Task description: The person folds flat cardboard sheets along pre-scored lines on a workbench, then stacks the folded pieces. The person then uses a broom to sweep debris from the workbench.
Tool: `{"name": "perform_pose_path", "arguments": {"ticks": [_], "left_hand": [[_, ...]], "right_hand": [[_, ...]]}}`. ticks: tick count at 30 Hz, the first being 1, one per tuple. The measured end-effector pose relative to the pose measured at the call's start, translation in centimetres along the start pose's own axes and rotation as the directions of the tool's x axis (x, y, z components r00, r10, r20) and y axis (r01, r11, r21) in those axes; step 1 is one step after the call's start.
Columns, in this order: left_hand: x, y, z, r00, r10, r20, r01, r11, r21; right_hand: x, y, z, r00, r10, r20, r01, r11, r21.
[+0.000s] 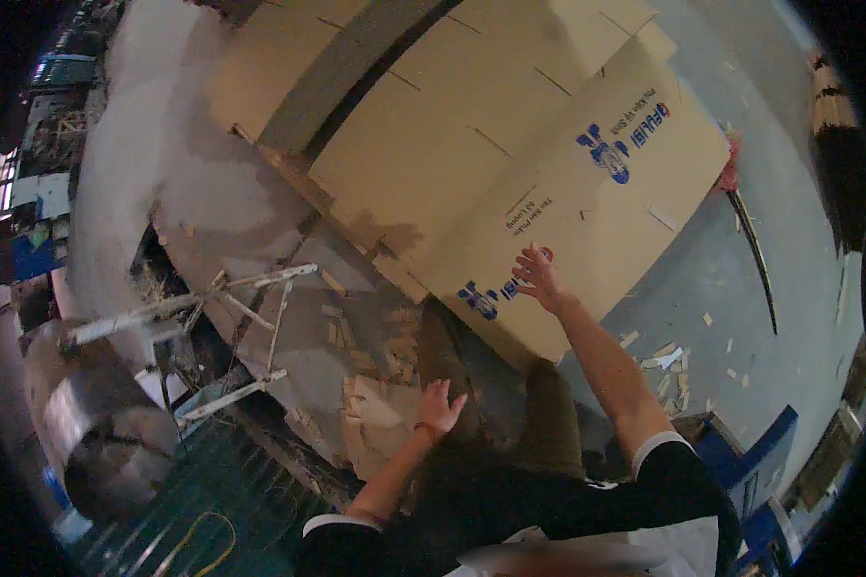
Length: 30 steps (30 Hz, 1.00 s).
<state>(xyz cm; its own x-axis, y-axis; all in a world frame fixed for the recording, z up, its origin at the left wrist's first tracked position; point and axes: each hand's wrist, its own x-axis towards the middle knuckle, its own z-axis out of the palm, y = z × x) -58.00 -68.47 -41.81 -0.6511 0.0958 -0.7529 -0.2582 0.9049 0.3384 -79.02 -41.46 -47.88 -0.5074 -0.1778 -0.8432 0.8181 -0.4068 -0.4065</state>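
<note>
A large brown cardboard sheet (pixel 452 183) with blue printing and several slits lies in front of me, its near corner by my knees. My right hand (pixel 541 279) is stretched over its printed near part with the fingers spread, holding nothing. Whether the fingertips touch the cardboard I cannot tell. My left hand (pixel 440 409) hovers by my left leg, fingers apart and nothing in them. A long greyish strip (pixel 332 72) crosses the far left part of the sheet.
On the left stand a rusty metal drum (pixel 111 413) and a worn white frame (pixel 250 308). Cardboard scraps (pixel 669 361) litter the floor, and a flattened piece (pixel 380 418) lies beside my left arm. A thin dark stick (pixel 755 255) and blue objects (pixel 741 452) are at right.
</note>
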Motion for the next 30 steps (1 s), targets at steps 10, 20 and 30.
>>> {"name": "perform_pose_path", "arguments": {"ticks": [10,20,30], "left_hand": [[32.9,-11.4,-27.4,0.89,-0.074,-0.449,-0.081,0.945,-0.316],[56.5,-10.1,-41.4,0.857,0.035,-0.514,-0.052,0.998,-0.019],[53.3,-12.4,-36.6,0.961,-0.252,-0.111,0.15,0.818,-0.555]], "right_hand": [[20.7,1.9,6.2,0.897,0.06,-0.437,-0.074,0.997,-0.015],[23.4,3.5,9.6,0.961,-0.223,-0.163,0.27,0.881,0.389],[21.7,5.5,5.2,0.927,-0.272,-0.257,0.358,0.846,0.396]]}}
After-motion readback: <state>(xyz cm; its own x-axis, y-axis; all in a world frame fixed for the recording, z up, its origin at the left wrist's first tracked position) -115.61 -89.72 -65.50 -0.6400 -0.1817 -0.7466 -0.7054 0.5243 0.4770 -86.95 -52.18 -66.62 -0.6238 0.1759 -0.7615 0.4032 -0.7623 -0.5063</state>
